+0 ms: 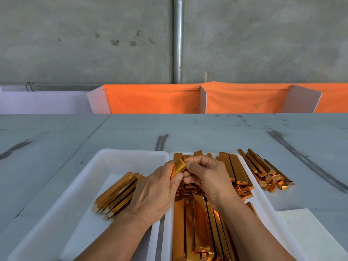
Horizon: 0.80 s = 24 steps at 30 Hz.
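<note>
Left hand and right hand are pinching one gold box together, fingers curled. Two white trays and three gold heaps are lying around.

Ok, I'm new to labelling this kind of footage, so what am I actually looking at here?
There is no machine: the grip here is a person's two bare hands. The single picture comes from a wide-angle camera worn on the head, looking forward and down, so the arms enter from the bottom edge. On the grey table stand two white trays side by side. The left tray holds a bundle of slim gold pieces; the right tray is heaped with more, and another pile lies on the table beside it. The left hand and the right hand together pinch one folded gold piece above the trays.
</note>
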Tool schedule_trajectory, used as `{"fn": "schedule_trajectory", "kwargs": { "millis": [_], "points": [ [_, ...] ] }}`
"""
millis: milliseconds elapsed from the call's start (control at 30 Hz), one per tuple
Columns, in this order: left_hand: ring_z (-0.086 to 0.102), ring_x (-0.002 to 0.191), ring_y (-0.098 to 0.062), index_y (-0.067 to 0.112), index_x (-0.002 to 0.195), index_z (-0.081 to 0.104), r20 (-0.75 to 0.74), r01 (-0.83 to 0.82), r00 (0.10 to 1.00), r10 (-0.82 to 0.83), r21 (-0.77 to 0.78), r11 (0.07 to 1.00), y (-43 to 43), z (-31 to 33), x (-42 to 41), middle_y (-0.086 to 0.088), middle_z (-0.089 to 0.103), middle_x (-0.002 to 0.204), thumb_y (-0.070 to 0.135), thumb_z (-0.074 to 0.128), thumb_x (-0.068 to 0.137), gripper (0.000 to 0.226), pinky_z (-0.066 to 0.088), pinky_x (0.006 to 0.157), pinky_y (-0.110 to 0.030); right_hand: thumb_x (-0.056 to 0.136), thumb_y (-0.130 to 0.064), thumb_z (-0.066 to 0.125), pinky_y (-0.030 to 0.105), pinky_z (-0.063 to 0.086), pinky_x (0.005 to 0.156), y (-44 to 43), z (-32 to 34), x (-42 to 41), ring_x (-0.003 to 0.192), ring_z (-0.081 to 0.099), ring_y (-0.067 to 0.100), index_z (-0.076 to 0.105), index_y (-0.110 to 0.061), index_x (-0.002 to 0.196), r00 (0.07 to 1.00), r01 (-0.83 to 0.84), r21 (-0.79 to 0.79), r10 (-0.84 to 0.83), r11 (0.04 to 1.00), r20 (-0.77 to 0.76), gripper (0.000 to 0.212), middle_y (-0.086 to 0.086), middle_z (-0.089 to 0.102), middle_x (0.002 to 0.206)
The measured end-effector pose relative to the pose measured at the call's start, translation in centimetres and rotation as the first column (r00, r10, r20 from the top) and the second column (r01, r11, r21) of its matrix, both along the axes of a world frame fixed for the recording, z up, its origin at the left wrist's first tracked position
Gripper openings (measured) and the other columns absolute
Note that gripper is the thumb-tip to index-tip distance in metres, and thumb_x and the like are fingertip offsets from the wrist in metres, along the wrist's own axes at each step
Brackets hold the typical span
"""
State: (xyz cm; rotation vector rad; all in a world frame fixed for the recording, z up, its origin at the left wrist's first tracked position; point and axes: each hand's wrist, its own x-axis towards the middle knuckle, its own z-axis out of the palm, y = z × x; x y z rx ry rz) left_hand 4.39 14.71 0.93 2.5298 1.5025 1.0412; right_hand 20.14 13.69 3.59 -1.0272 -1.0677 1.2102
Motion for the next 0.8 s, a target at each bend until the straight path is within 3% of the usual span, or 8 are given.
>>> {"fn": "schedule_trajectory", "kwargs": {
  "millis": [167, 300, 367, 467, 633, 700, 800],
  "points": [
    [0.048, 0.059, 0.003, 0.026, 0.124, 0.046, 0.06, 0.03, 0.998, -0.027, -0.045, 0.999, -0.4, 0.5, 0.2, 0.019, 0.041, 0.073, 0.055, 0.025, 0.094, 0.047, 0.037, 0.065, -0.002, 0.092, -0.002, 0.064, 0.022, 0.057, 0.063, -0.1, 0.0, -0.1, 0.062, 0.069, 0.018, 0.075, -0.005, 0.091, 1.0, 0.002, 0.0, -0.002, 1.0, 0.025, 0.011, 0.017, 0.074, 0.078],
    [0.052, 0.069, 0.01, 0.023, 0.126, 0.047, 0.071, 0.057, 0.996, -0.052, -0.066, 0.996, -0.6, 0.8, 0.3, 0.021, 0.039, 0.075, 0.049, 0.03, 0.097, 0.043, 0.035, 0.063, 0.001, 0.089, -0.006, 0.07, 0.024, 0.057, 0.065, -0.1, -0.1, -0.2, 0.061, 0.068, 0.019, 0.075, -0.008, 0.086, 0.998, 0.02, -0.003, -0.019, 1.0, 0.054, 0.007, 0.016, 0.074, 0.077],
    [0.049, 0.062, 0.004, 0.025, 0.127, 0.045, 0.059, 0.049, 0.997, -0.045, -0.066, 0.997, -0.6, 0.7, 0.3, 0.02, 0.042, 0.077, 0.048, 0.032, 0.099, 0.039, 0.036, 0.063, -0.001, 0.087, -0.009, 0.072, 0.023, 0.056, 0.062, -0.1, 0.0, -0.2, 0.059, 0.066, 0.018, 0.074, -0.009, 0.084, 0.997, 0.026, 0.004, -0.027, 1.0, 0.077, 0.004, 0.014, 0.073, 0.075],
    [0.052, 0.071, 0.0, 0.026, 0.127, 0.044, 0.085, 0.068, 0.995, -0.059, -0.111, 0.991, -0.4, 0.4, 0.4, 0.012, 0.051, 0.088, 0.049, 0.032, 0.099, 0.038, 0.04, 0.062, -0.007, 0.087, -0.009, 0.073, 0.019, 0.054, 0.057, -0.1, 0.0, -0.3, 0.055, 0.064, 0.014, 0.073, -0.009, 0.083, 0.991, 0.049, -0.005, -0.048, 0.999, 0.127, 0.004, 0.009, 0.072, 0.069],
    [0.053, 0.077, -0.002, 0.032, 0.134, 0.038, -0.022, 0.012, 1.0, -0.014, -0.093, 0.996, -0.2, 0.4, 0.2, 0.011, 0.057, 0.099, 0.063, 0.02, 0.091, 0.056, 0.037, 0.056, -0.009, 0.091, -0.008, 0.069, 0.018, 0.052, 0.055, 0.1, -0.1, -0.1, 0.051, 0.063, 0.009, 0.071, -0.009, 0.088, 0.975, 0.068, -0.01, -0.064, 0.998, 0.211, 0.004, 0.002, 0.07, 0.063],
    [0.055, 0.09, -0.001, 0.037, 0.141, 0.034, -0.014, 0.006, 1.0, -0.008, -0.11, 0.994, 0.0, 0.5, -0.2, 0.014, 0.058, 0.113, 0.067, 0.024, 0.089, 0.061, 0.04, 0.067, -0.007, 0.091, -0.009, 0.068, 0.018, 0.053, 0.056, 0.1, -0.1, -0.2, 0.052, 0.064, 0.009, 0.071, -0.01, 0.089, 0.969, 0.079, -0.01, -0.074, 0.997, 0.236, 0.004, 0.001, 0.071, 0.063],
    [0.053, 0.104, -0.002, 0.042, 0.143, 0.032, 0.125, 0.006, 0.992, 0.021, -0.212, 0.977, 0.1, 1.2, -0.8, 0.022, 0.052, 0.118, 0.064, 0.05, 0.086, 0.064, 0.049, 0.087, -0.025, 0.092, -0.011, 0.067, 0.021, 0.055, 0.06, 0.3, -0.2, -0.1, 0.056, 0.066, 0.011, 0.071, -0.012, 0.088, 0.964, 0.114, -0.011, -0.108, 0.993, 0.241, 0.006, 0.001, 0.071, 0.064]
  ]
}}
